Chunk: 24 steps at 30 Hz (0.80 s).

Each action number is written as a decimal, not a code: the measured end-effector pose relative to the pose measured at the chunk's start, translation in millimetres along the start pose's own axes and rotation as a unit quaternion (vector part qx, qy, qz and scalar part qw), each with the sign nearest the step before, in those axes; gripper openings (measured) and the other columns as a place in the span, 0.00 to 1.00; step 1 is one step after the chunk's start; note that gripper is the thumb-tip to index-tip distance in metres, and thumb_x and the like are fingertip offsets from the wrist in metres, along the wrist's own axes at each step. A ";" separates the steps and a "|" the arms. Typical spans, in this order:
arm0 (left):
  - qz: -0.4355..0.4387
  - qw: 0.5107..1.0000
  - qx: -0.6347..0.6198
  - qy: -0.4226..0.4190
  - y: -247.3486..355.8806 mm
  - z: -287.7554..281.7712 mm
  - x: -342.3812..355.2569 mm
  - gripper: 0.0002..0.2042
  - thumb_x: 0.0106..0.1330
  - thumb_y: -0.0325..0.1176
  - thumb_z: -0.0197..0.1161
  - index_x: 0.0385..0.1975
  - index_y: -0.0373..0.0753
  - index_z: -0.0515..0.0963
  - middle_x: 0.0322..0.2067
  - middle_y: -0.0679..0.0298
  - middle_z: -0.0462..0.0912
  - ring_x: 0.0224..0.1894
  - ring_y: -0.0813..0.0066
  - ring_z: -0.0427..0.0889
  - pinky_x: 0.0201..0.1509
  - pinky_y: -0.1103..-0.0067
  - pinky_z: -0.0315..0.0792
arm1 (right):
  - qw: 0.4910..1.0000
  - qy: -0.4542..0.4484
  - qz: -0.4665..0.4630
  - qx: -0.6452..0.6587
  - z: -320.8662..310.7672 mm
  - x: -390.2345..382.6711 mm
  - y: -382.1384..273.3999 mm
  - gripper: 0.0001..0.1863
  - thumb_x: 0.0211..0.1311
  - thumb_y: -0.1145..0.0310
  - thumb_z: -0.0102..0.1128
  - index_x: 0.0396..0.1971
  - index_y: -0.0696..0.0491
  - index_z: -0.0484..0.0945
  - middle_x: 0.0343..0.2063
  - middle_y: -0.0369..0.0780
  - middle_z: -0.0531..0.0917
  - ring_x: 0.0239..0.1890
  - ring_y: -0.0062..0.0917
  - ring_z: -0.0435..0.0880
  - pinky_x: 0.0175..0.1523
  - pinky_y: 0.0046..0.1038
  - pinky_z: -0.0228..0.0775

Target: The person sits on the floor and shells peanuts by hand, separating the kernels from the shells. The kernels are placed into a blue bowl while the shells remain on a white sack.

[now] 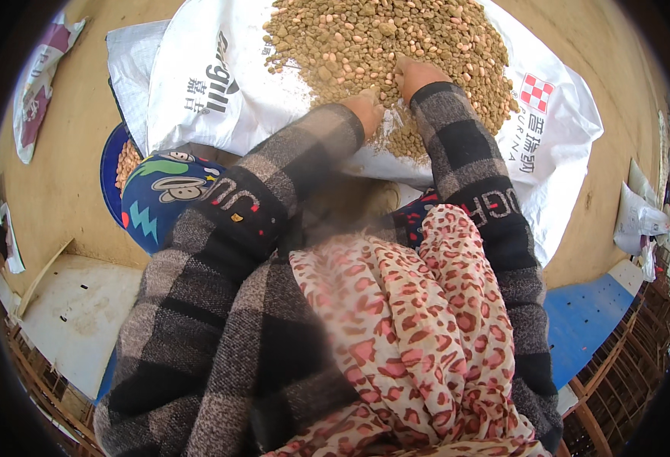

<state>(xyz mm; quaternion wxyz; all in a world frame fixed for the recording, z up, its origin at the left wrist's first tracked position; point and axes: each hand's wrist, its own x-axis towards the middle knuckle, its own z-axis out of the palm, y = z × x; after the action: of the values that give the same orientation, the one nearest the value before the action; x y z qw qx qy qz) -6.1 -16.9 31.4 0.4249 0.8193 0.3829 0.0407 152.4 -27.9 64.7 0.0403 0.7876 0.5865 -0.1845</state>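
Observation:
A heap of pinkish peanut kernels mixed with brown soil lumps [396,38] lies on a flattened white woven sack [251,114]. At the heap's near edge is my left hand [366,112], its fingers curled and bent inward. My right hand [420,78] reaches a little farther, fingers curled against the kernels and lumps. Whatever either hand pinches is too small or hidden to name. A thin strip of dusty sack shows between the two hands. To the left, a blue basin [110,171] with peanut kernels [127,163] in it is partly covered by my patterned knee.
The sack rests on tan bare ground [61,206]. A white and purple bag [39,87] lies at far left, and white bags [638,217] are at far right. A white board [84,312] and a blue panel [590,324] flank me. My leopard-print scarf [403,320] hangs in front.

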 end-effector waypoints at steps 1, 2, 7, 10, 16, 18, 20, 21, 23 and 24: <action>-0.072 0.990 -0.119 -0.017 -6.5 -3.7 3.5 0.12 0.62 0.39 0.48 0.32 0.35 0.70 0.19 0.61 0.75 0.18 0.68 0.73 0.21 0.75 0.68 | 0.998 -0.001 0.012 0.055 -0.1 -3.5 2.4 0.11 0.57 0.61 0.51 0.35 0.51 0.73 0.29 0.45 0.80 0.35 0.36 0.78 0.42 0.36 0.69; -0.166 0.953 -0.249 -0.046 -12.6 -8.5 4.9 0.11 0.62 0.39 0.48 0.30 0.37 0.70 0.19 0.62 0.75 0.17 0.72 0.72 0.19 0.77 0.67 | 0.996 -0.007 0.036 0.080 -1.2 -6.6 4.6 0.11 0.56 0.61 0.53 0.34 0.51 0.73 0.29 0.45 0.80 0.35 0.36 0.78 0.41 0.36 0.69; -0.357 0.745 -0.557 -0.081 -11.9 -26.4 6.5 0.11 0.62 0.40 0.46 0.24 0.42 0.69 0.16 0.70 0.72 0.15 0.79 0.73 0.14 0.83 0.68 | 0.977 0.044 0.023 0.209 6.2 -29.7 -0.7 0.11 0.51 0.61 0.59 0.30 0.52 0.75 0.22 0.41 0.80 0.26 0.29 0.80 0.35 0.30 0.71; -0.359 0.714 -0.596 -0.069 -2.9 -26.7 1.8 0.11 0.61 0.40 0.47 0.23 0.41 0.69 0.19 0.67 0.74 0.25 0.75 0.77 0.31 0.78 0.76 | 0.965 0.037 0.000 0.259 15.7 -38.3 -16.1 0.10 0.49 0.63 0.60 0.28 0.53 0.75 0.18 0.38 0.80 0.22 0.23 0.79 0.30 0.24 0.71; -0.346 0.714 -0.606 -0.053 -8.3 -22.8 0.0 0.11 0.61 0.38 0.48 0.24 0.38 0.70 0.21 0.65 0.73 0.33 0.73 0.77 0.43 0.73 0.74 | 0.964 0.047 0.005 0.261 11.1 -47.9 -35.2 0.10 0.50 0.64 0.59 0.29 0.53 0.76 0.19 0.38 0.80 0.23 0.23 0.79 0.32 0.25 0.71; -0.273 0.658 -0.697 -0.085 -13.6 -23.7 -2.1 0.11 0.61 0.37 0.47 0.24 0.37 0.70 0.22 0.64 0.74 0.32 0.73 0.77 0.41 0.74 0.75 | 0.951 0.033 -0.040 0.303 10.8 -46.7 -40.8 0.10 0.51 0.64 0.59 0.31 0.52 0.76 0.20 0.39 0.80 0.24 0.25 0.79 0.33 0.26 0.71; -0.253 0.627 -0.734 -0.064 -15.0 -24.9 -1.6 0.11 0.62 0.37 0.47 0.25 0.36 0.70 0.23 0.64 0.75 0.30 0.74 0.77 0.37 0.76 0.76 | 0.949 0.051 -0.036 0.309 12.2 -41.3 -43.0 0.10 0.51 0.63 0.59 0.33 0.51 0.77 0.22 0.40 0.80 0.26 0.27 0.80 0.35 0.27 0.71; -0.278 0.626 -0.728 -0.021 -14.0 -25.7 -0.7 0.11 0.62 0.37 0.47 0.25 0.36 0.70 0.22 0.64 0.75 0.28 0.75 0.77 0.35 0.77 0.77 | 0.953 0.066 -0.015 0.295 12.6 -36.5 -42.2 0.11 0.51 0.63 0.59 0.34 0.50 0.77 0.24 0.41 0.80 0.27 0.28 0.80 0.36 0.28 0.71; -0.303 0.669 -0.677 0.043 -12.0 -29.9 0.4 0.13 0.64 0.40 0.47 0.25 0.36 0.69 0.20 0.66 0.73 0.19 0.79 0.74 0.22 0.85 0.74 | 0.962 0.167 -0.053 0.210 12.9 -22.8 -38.0 0.13 0.52 0.63 0.58 0.37 0.50 0.76 0.30 0.43 0.80 0.34 0.33 0.79 0.41 0.31 0.71; -0.319 0.685 -0.652 0.064 -11.1 -32.4 0.1 0.13 0.64 0.41 0.47 0.25 0.37 0.69 0.19 0.66 0.72 0.18 0.80 0.72 0.20 0.87 0.72 | 0.971 0.162 -0.074 0.157 14.5 -17.4 -36.4 0.13 0.52 0.63 0.58 0.38 0.49 0.76 0.31 0.43 0.79 0.35 0.34 0.79 0.42 0.32 0.70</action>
<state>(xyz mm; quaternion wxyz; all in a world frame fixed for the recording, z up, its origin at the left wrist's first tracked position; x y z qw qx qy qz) -25.4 8.6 43.9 0.8136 0.1594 0.5245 0.1937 110.5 -36.6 62.7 -0.1937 0.7578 0.6056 -0.1467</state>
